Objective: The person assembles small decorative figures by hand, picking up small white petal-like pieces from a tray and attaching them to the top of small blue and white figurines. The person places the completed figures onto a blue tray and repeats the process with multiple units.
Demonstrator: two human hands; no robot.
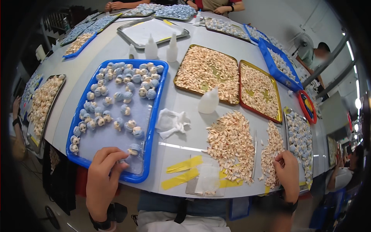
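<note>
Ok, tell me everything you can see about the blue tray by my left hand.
The blue tray looks plastic, with a raised rim, rounded corners and a paler bottom. It lies flat on the light table, close to its near edge, beside a crumpled white cloth. Small rounded blue-and-cream pieces crowd its far end and thin out nearer. Your left hand is at its near side; whether they touch is unclear.

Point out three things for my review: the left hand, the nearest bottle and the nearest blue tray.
Left hand [102,167]: head view, back of the hand.
Nearest bottle [208,103]: head view, its white body.
Nearest blue tray [135,178]: head view, its front rim.
</note>
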